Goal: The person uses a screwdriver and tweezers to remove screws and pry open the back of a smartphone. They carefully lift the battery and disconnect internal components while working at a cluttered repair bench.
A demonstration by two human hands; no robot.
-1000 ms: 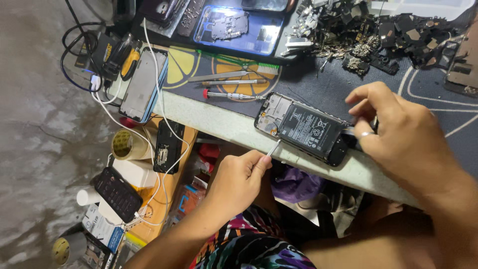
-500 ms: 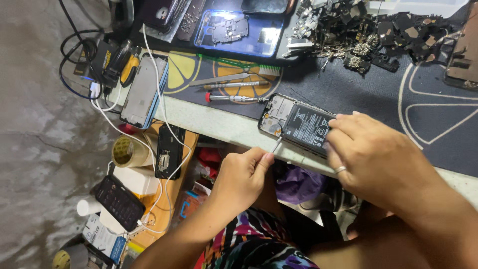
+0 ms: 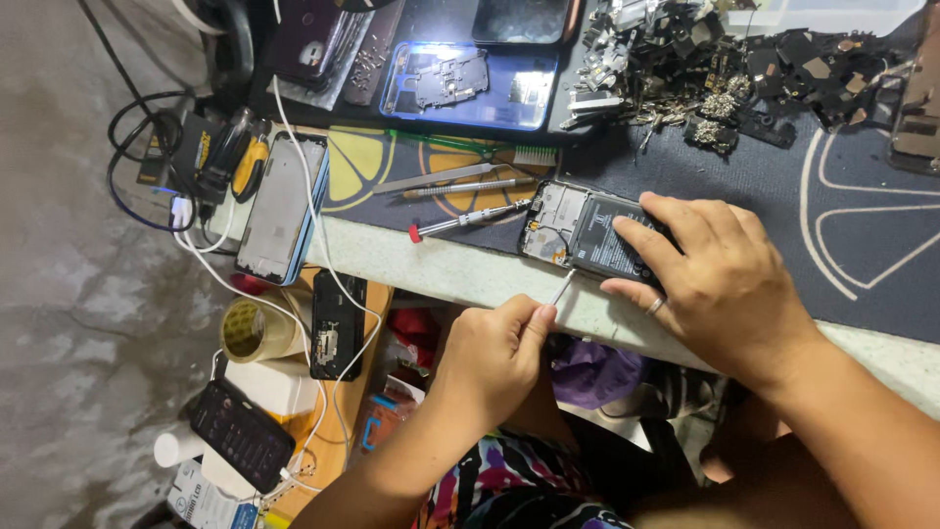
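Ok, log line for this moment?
left hand: holds thin tool at opened phone | right hand: pressing phone down | red-tipped screwdriver: idle

Opened phone (image 3: 587, 235) on mat (image 3: 783, 216), screwdriver (image 3: 468, 219) left of it, parts pile (image 3: 725, 69) behind.

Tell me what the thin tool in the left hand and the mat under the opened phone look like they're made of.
The thin tool looks like bare metal: slim, pale, with a slight shine. The mat looks like matte dark rubber or silicone, flat and glare-free with pale printed lines, though the exact material is unclear. The opened phone lies on it.

cluttered pale workbench (image 3: 441, 269), grey concrete floor (image 3: 69, 323)
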